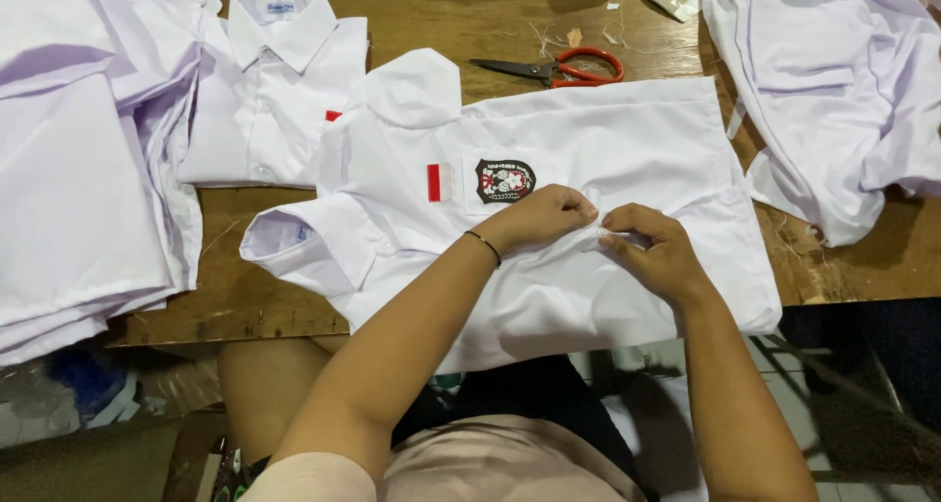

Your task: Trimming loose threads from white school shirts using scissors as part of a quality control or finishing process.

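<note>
Both hands have a closed grip on the same white shirt [588, 169]: the left hand [544, 218] pinches a fold of cloth along the front placket between thumb and fingertips, and the right hand [657, 252] pinches the fabric just beside it, fingers curled in. That shirt lies spread flat across the wooden worktop [441, 17], collar to the left, with a small red-and-white patch [439, 181] and a dark shield badge [505, 180] on the chest near the left hand. A black band [484, 247] circles the left wrist. Beyond the shirt lie red-handled scissors [564, 68]. A folded white shirt [270, 95] sits to the left, beside a stack of white garments [78, 169]; another heap of white cloth [833, 90] rests at the right.
</note>
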